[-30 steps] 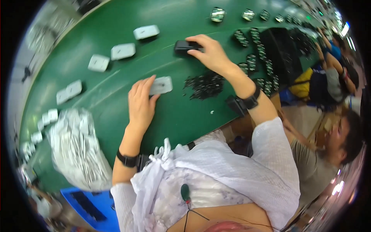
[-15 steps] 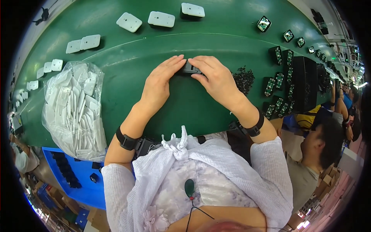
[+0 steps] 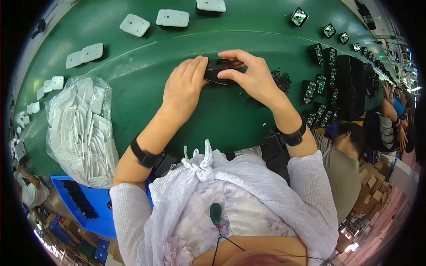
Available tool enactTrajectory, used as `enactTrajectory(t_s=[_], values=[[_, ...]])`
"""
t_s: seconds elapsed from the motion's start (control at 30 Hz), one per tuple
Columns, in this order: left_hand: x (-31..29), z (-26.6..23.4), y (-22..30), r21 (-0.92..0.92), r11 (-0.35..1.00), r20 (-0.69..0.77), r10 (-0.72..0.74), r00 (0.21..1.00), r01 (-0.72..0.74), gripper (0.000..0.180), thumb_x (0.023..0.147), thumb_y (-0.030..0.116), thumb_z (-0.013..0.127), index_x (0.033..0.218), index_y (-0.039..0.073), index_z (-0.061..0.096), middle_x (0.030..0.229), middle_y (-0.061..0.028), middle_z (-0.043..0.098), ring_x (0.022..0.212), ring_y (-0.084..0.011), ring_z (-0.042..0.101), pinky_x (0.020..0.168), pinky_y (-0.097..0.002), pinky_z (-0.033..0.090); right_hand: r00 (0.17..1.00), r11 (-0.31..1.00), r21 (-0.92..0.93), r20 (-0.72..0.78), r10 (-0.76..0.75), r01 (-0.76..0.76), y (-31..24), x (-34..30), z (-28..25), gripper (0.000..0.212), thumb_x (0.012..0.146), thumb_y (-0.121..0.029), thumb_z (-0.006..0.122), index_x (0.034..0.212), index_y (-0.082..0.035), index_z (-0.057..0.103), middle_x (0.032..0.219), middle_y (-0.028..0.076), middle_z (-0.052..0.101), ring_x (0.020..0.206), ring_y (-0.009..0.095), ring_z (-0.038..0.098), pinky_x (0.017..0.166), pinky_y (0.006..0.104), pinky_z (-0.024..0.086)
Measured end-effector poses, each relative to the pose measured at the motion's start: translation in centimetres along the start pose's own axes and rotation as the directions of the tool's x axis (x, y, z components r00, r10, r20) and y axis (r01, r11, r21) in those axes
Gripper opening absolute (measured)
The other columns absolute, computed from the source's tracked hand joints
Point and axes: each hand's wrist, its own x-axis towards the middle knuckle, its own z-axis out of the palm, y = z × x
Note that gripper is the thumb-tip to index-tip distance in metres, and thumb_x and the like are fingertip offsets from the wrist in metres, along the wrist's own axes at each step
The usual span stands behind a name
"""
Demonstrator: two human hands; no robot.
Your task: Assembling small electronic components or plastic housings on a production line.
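A black box-shaped plastic housing (image 3: 217, 76) is between my hands, just above or on the green tabletop, tilted a little. My left hand (image 3: 184, 85) presses against its left side, fingers straight and held together. My right hand (image 3: 254, 77) grips its right end, thumb at the near side and index finger over the far side. The housing's underside and my left thumb are hidden. Near my right wrist lies a pile of tiny black parts (image 3: 281, 81). To the left of my left forearm sits a clear bag (image 3: 82, 133) full of white plastic plates.
White plates on dark housings (image 3: 173, 18) line the far left. Black housings with green circuit boards (image 3: 309, 91) stand at the right beside a large black box (image 3: 349, 86). A blue bin (image 3: 100, 224) is at lower left. A co-worker (image 3: 339, 173) sits close by on the right.
The housing has turned and now shows more of its near side. My right hand has opened wider around its end. The whole view has shifted slightly.
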Motion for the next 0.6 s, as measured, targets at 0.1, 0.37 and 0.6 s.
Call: enactTrajectory(t_s=[0.1,0.37,0.6], values=[[0.7,-1.0,0.9,-0.315,0.885,0.113,-0.325,0.939,0.344,0.037,0.08,0.013,0.07,0.113,-0.001,0.062,0.099,-0.0115,0.067,0.084,-0.0198,0.064,0.074,-0.0308,0.05,0.982,0.79,0.589,0.035,0.187,-0.172,-0.5,0.1,0.0,0.042,0.092,-0.015,0.063,0.13,-0.001,0.052,0.115,0.008,0.06,0.106,0.015,0.057,0.092,0.0282,0.045],[-1.3,-2.2,3.9,-0.772,0.311,0.347,-0.524,0.778,0.554,0.029,0.092,0.023,0.064,0.108,-0.002,0.063,0.086,-0.0038,0.067,0.075,-0.0083,0.06,0.065,-0.0224,0.048,0.983,0.779,0.626,-0.121,0.139,-0.033,-3.8,-1.2,1.6,0.041,0.087,-0.011,0.067,0.125,-0.002,0.054,0.11,0.006,0.06,0.1,0.014,0.058,0.089,0.0286,0.047],[-2.7,-4.9,3.9,-0.735,0.536,0.119,-0.5,0.857,0.415,0.031,0.086,0.024,0.069,0.105,0.0,0.063,0.091,-0.0103,0.067,0.077,-0.0169,0.062,0.068,-0.0298,0.05,0.981,0.815,0.576,-0.186,0.053,0.065,-4.5,-0.3,0.0,0.04,0.088,-0.007,0.067,0.126,-0.001,0.055,0.112,0.007,0.061,0.101,0.015,0.057,0.091,0.028,0.044]])
